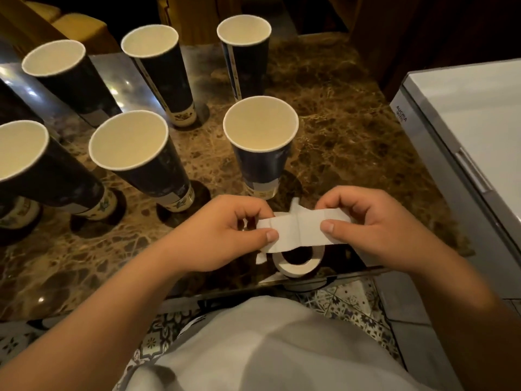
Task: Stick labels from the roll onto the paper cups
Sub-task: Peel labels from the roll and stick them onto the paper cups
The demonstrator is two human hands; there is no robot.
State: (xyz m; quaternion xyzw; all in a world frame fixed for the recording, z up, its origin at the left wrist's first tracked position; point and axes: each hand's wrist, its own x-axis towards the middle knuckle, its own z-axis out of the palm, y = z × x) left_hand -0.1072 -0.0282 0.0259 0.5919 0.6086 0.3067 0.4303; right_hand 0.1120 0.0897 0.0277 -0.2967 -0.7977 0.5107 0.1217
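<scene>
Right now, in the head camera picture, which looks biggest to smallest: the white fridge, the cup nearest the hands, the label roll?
1. White fridge, though the picture's edge cuts it off.
2. Nearest cup.
3. Label roll, smallest, partly hidden under the label strip.
Nearness to the camera may exaggerate these sizes.

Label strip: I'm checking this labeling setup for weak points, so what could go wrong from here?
1. The label strip, pinched between left hand and right hand, may crease or stick to itself.
2. The nearest paper cup stands unsupported; pressing a label on could tip it.
</scene>
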